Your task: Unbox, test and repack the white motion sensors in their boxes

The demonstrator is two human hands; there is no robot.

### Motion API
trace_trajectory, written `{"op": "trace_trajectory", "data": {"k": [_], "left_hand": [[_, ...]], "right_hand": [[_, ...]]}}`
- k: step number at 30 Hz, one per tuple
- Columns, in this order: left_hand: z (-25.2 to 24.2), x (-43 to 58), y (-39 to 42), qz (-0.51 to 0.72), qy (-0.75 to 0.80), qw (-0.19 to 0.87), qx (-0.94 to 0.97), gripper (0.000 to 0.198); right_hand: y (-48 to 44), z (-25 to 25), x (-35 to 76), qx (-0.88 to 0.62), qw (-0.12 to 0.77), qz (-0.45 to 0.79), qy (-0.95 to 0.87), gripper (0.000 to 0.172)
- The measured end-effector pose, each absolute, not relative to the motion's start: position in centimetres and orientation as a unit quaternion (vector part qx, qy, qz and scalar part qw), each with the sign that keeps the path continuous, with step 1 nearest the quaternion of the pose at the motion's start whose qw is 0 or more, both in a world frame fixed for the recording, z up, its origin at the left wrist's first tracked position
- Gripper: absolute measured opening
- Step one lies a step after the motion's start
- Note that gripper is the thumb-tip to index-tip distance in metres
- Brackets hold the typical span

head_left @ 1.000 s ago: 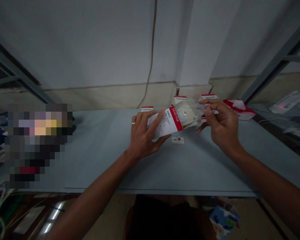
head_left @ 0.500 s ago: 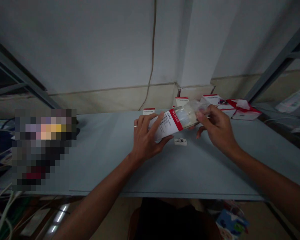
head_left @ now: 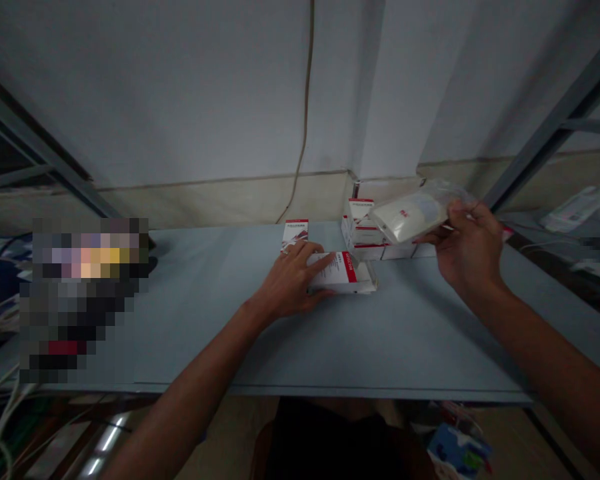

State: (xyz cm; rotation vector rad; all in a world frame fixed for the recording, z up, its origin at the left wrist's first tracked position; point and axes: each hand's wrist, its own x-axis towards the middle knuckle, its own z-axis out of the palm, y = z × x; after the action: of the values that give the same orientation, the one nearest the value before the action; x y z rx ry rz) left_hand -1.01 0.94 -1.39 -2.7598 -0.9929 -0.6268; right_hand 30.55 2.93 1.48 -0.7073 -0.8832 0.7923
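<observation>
My left hand [head_left: 300, 277] grips a white and red box [head_left: 330, 275] printed "DETECTOR", low over the table. The box's right end stands open. Up and to the right, my right hand [head_left: 467, 243] pinches a clear plastic bag [head_left: 447, 193]. Inside the bag is a white detector [head_left: 405, 217] with a small red mark, apart from the box. Just behind my left hand stands another white and red box [head_left: 296, 231]. The small white part seen earlier on the table does not show now.
Several white and red boxes [head_left: 363, 235] are stacked against the wall, partly behind the detector. A blue-grey table [head_left: 205, 320] runs across the view. Metal frame posts [head_left: 540, 127] rise at both sides. A cable [head_left: 307, 87] hangs down the wall. A blurred-out patch covers the left.
The bagged detector has come out of the box and moved right and up with my right hand. My left hand has lowered the box toward the table.
</observation>
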Motion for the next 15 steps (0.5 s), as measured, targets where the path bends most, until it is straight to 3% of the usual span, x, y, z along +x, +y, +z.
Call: {"op": "trace_trajectory", "data": {"k": [15], "left_hand": [[-1.6,-0.1,0.5,-0.122,-0.393,0.109,-0.905,0.072]], "right_hand": [[0.4,0.6,26.3,-0.295,0.702,0.490,-0.425,0.028]]}}
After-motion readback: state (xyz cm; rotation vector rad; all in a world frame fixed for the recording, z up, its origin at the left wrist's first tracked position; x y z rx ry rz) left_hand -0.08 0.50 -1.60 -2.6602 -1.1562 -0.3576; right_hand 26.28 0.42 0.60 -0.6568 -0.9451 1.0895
